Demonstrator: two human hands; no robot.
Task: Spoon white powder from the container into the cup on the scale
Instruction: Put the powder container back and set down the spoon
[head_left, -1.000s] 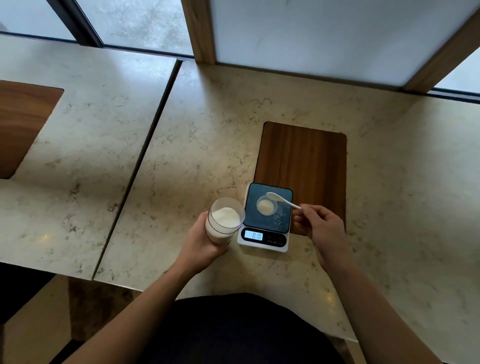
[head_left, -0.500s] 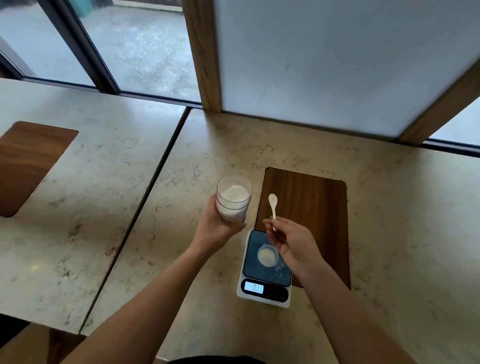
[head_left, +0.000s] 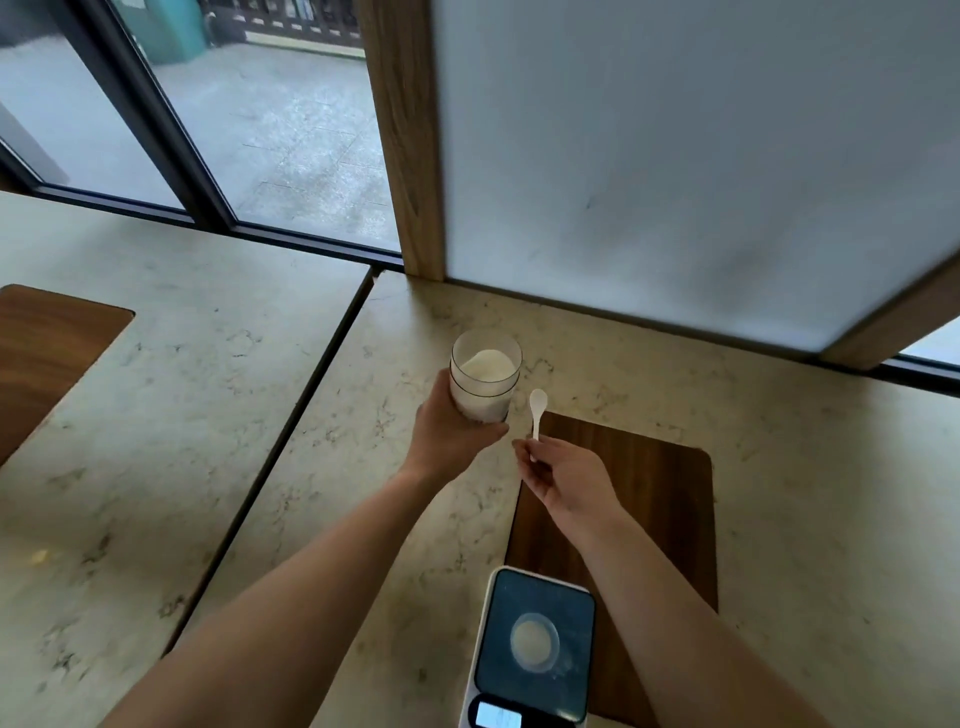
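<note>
My left hand (head_left: 447, 431) grips a clear container (head_left: 484, 375) half full of white powder, held above the marble counter, far from the scale. Just to its right, my right hand (head_left: 563, 480) pinches the handle of a small white spoon (head_left: 537, 410), bowl pointing away and looking empty. Near the bottom edge sits the white scale (head_left: 535, 652) with a dark platform. A small clear cup (head_left: 535, 642) with some white powder stands on it. The display is cut off at the frame's bottom.
A dark wooden inlay (head_left: 654, 499) lies under the scale's far end. A seam (head_left: 291, 441) splits the marble counter (head_left: 208, 395), with another wooden inlay (head_left: 47, 353) at far left. A wooden post (head_left: 402, 135) and frosted panel (head_left: 675, 156) stand behind.
Both hands have moved away from the scale toward the back of the counter, carrying the container and the spoon. The view has tilted up, so the scale sits lower in frame.
</note>
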